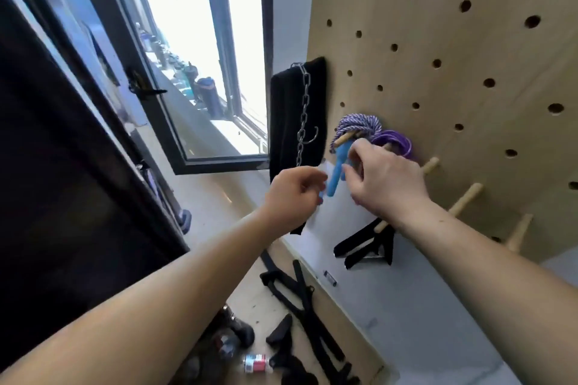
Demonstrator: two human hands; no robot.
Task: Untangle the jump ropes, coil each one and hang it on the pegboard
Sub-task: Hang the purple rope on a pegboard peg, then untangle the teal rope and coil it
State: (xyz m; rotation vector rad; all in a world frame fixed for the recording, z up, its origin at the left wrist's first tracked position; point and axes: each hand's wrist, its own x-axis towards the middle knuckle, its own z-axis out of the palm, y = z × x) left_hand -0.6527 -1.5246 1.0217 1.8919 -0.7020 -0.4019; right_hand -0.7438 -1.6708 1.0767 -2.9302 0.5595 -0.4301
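1. Done so far: two ropes sit coiled on the pegboard [438, 40]. A braided rope [359, 123] is looped over a peg [341, 138] just above the right hand's fingertips. A purple rope [395, 141] hangs just beyond that hand's knuckles.
2. The blue handles [335, 175] hang down from the coils, between the two hands.
3. The left hand [292, 194] has its fingers curled at the lower end of the handles and seems to grip one there.
4. The right hand [387, 180] has thumb and fingers bent in close to the top of the handles. Whether it pinches rope or handle, or only touches, I cannot tell.
5. Step in hand, as I judge it: settling the handles so the coil hangs neatly.
6. Left to do: probably little. Below the forearms lie black straps [300, 297] on the floor, and none reads clearly as a jump rope.
7. Spare pegs [464, 200] stick out past the right wrist, free for any further rope.
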